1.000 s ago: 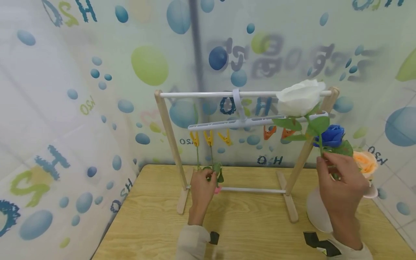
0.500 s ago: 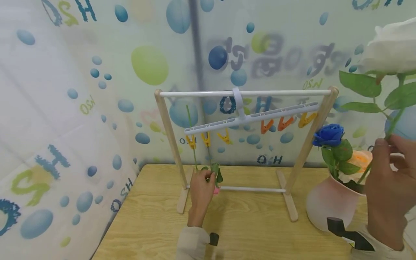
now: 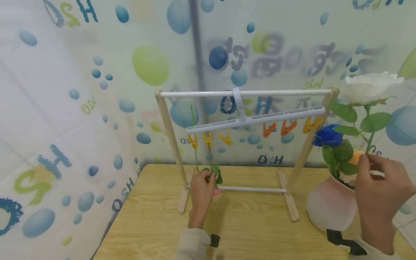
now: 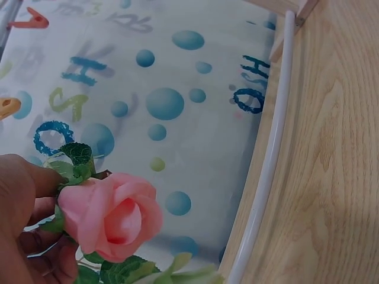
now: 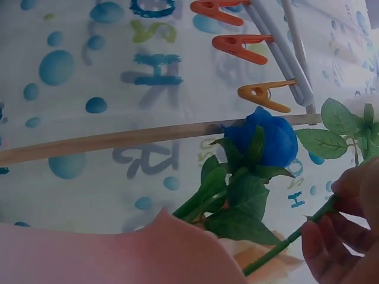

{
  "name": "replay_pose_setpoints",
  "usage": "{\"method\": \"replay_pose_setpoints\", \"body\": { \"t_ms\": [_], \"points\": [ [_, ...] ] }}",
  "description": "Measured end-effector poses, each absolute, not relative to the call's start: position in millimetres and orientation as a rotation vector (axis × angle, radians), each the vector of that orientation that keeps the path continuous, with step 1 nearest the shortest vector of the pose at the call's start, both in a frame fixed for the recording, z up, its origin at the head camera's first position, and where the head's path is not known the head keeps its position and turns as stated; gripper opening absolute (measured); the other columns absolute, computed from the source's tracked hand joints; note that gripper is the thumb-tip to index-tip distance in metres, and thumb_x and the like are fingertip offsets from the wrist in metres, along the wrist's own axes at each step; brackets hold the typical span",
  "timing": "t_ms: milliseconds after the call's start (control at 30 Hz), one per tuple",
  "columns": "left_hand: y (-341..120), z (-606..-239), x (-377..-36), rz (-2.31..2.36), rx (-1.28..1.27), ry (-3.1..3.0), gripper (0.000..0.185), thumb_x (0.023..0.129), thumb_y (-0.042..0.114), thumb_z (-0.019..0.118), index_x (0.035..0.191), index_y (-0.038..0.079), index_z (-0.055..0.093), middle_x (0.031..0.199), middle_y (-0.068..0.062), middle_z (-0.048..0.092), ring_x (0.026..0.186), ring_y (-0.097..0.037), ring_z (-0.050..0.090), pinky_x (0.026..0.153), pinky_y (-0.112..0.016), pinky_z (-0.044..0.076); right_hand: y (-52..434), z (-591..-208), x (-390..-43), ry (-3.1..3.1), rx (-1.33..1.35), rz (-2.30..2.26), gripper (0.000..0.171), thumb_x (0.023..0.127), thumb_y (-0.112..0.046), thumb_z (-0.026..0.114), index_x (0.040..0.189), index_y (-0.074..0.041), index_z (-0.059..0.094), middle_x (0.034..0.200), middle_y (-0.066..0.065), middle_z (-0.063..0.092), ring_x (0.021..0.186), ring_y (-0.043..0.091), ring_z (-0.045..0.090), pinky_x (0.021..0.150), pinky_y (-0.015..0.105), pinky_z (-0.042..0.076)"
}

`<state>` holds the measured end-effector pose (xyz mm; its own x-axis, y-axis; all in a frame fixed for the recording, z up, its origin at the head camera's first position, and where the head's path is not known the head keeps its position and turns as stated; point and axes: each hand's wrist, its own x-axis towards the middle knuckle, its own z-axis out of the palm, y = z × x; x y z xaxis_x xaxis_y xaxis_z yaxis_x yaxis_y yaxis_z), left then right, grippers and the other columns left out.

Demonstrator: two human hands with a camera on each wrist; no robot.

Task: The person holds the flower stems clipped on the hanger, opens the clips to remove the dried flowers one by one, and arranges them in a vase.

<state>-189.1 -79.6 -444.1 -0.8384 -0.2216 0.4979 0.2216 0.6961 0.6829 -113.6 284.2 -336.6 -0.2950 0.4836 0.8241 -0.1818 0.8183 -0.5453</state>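
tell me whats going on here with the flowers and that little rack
A person stands at a wooden table with a small drying rack on it. The left hand holds a pink rose, which hangs upside down by its stem from a yellow clip on the hanger. The right hand pinches the stem of a white rose just above a pink vase that holds a blue rose and an orange one.

roses 4 | clips 6 | vases 1 | racks 1 | hangers 1 | hands 2
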Motion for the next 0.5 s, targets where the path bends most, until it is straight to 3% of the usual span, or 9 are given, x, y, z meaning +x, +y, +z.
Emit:
{"method": "replay_pose_setpoints", "body": {
  "t_ms": [100, 267, 300, 400, 433, 500],
  "points": [
    [-80, -443, -189, -1.036, 0.004, -2.331, 0.011, 0.088, 0.017, 0.074, 0.083, 0.007, 0.073, 0.081, -0.005, 0.067, 0.077, -0.02, 0.061, 0.069, -0.037, 0.052, 286, -345, -112, -1.805, -0.245, 0.62, 0.032, 0.096, -0.014, 0.055, 0.099, 0.013, 0.07, 0.093, 0.031, 0.067, 0.076, -0.035, 0.031, 0.069, -0.005, 0.025],
    [-79, -443, -187, -1.037, 0.017, -2.325, 0.011, 0.087, 0.017, 0.074, 0.082, 0.007, 0.073, 0.082, -0.006, 0.067, 0.077, -0.021, 0.062, 0.069, -0.038, 0.052, 287, -357, -108, -1.938, -0.333, 0.6, 0.034, 0.094, -0.012, 0.053, 0.114, 0.012, 0.064, 0.095, 0.034, 0.068, 0.073, -0.035, 0.024, 0.063, -0.005, 0.02],
    [-79, -443, -187, -1.037, 0.02, -2.323, 0.011, 0.087, 0.017, 0.074, 0.082, 0.007, 0.072, 0.082, -0.006, 0.067, 0.077, -0.021, 0.062, 0.069, -0.039, 0.052, 288, -359, -107, -1.967, -0.349, 0.591, 0.035, 0.093, -0.012, 0.054, 0.117, 0.011, 0.063, 0.095, 0.034, 0.068, 0.069, -0.031, 0.035, 0.061, -0.003, 0.02],
    [-78, -444, -186, -1.034, 0.018, -2.323, 0.011, 0.087, 0.017, 0.074, 0.081, 0.008, 0.072, 0.081, -0.005, 0.067, 0.076, -0.021, 0.062, 0.067, -0.038, 0.052, 289, -364, -105, -2.025, -0.377, 0.546, 0.035, 0.092, -0.012, 0.055, 0.117, 0.01, 0.063, 0.091, 0.032, 0.069, 0.063, 0.005, 0.061, 0.052, 0.012, 0.029],
    [-78, -444, -186, -1.033, 0.017, -2.323, 0.011, 0.087, 0.017, 0.074, 0.081, 0.008, 0.071, 0.081, -0.006, 0.067, 0.076, -0.021, 0.062, 0.067, -0.038, 0.052, 289, -365, -105, -2.036, -0.371, 0.534, 0.034, 0.092, -0.012, 0.056, 0.116, 0.01, 0.064, 0.09, 0.031, 0.07, 0.066, 0.022, 0.064, 0.051, 0.021, 0.034],
    [-78, -445, -185, -1.036, 0.015, -2.322, 0.012, 0.087, 0.016, 0.074, 0.08, 0.007, 0.071, 0.081, -0.006, 0.067, 0.076, -0.022, 0.062, 0.068, -0.039, 0.052, 290, -367, -104, -2.039, -0.343, 0.52, 0.033, 0.091, -0.012, 0.058, 0.113, 0.011, 0.065, 0.091, 0.032, 0.069, 0.075, 0.05, 0.058, 0.054, 0.041, 0.038]
  ]
}}
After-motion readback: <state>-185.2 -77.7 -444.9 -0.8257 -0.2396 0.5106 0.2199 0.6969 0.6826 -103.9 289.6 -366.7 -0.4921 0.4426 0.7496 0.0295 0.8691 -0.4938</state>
